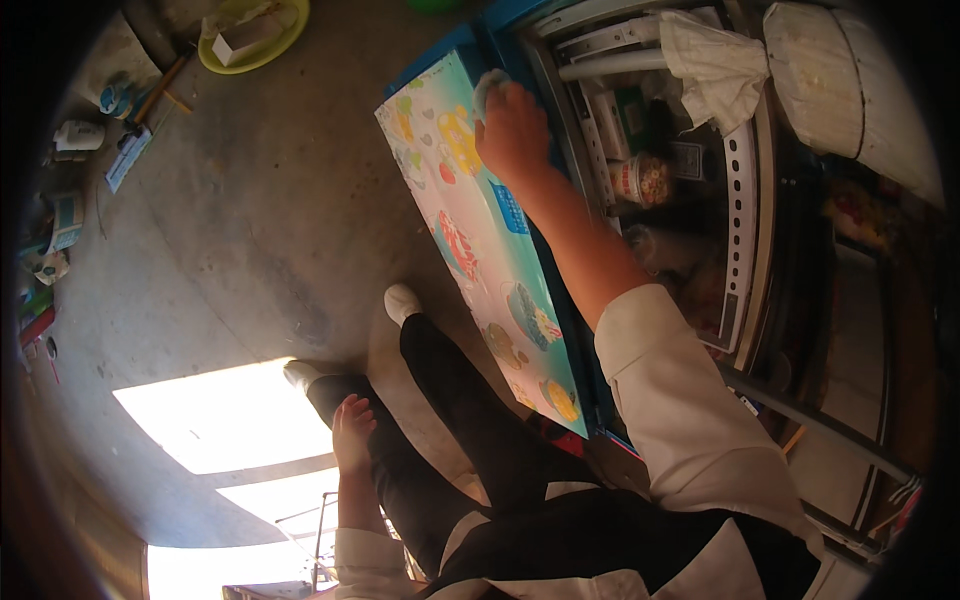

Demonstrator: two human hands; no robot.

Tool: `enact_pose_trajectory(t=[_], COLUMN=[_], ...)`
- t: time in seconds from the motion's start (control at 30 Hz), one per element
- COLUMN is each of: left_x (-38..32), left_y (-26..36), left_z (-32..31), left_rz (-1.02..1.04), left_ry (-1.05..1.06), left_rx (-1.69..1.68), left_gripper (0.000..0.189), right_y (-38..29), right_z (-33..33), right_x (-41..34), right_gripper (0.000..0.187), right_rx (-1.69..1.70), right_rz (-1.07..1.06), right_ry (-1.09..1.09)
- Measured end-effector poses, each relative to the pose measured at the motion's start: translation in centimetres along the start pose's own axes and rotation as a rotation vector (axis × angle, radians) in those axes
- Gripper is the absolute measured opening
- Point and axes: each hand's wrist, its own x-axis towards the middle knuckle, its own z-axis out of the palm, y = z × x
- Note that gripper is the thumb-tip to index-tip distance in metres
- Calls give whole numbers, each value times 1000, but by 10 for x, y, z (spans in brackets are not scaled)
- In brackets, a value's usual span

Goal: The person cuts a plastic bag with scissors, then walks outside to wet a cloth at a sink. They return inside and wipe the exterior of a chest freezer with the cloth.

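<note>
My right hand (pixel 517 135) presses a grey cloth (pixel 493 81) onto the blue frame (pixel 551 127) at the far end of a display freezer. Its fingers are bent over the cloth. The freezer's side panel (pixel 480 240) is printed with fruit and cold desserts. Inside the frame, a cup of colourful rings (pixel 641 180) and a green and white box (pixel 628 120) are visible; darker contents are hard to make out. My left hand (pixel 354 427) hangs beside my left thigh, fingers loosely curled, with nothing in it.
A crumpled white cloth (pixel 712 67) hangs over a pale tube above the freezer, beside a wrapped white bundle (pixel 814 75). A yellow-green basin (pixel 296 34) holds a white box. Several items line the left wall, including a white jug (pixel 79 136). Sunlight falls on the concrete floor (pixel 225 247).
</note>
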Motion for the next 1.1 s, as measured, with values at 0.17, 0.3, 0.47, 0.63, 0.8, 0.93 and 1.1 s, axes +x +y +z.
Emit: enact_pose_trajectory(t=[0.17,0.3,0.47,0.63,0.8,0.93,1.1], left_x=[-1,-3,-4,0,0,-2,-2], left_y=[-5,-3,3,-7,-8,-5,-7], left_z=[0,2,7,4,5,5,-5], left_rz=[-1,17,5,77,53,52,21], left_ry=[6,30,6,8,28,22,55], left_rx=[-25,-31,-7,15,8,14,27], left_gripper=[44,42,44,43,44,45,46], right_y=[-4,-6,1,-2,2,6,-5], right_z=[-2,-2,-3,-2,-18,-16,2], right_x=[26,-3,32,25,-37,-44,0], right_gripper=[26,27,28,27,29,35,34], right_rx=[40,58,83,38,78,45,-13], right_rz=[78,26,64,51,47,0,-31], right_ry=[-47,-36,-78,-69,-169,-87,-1])
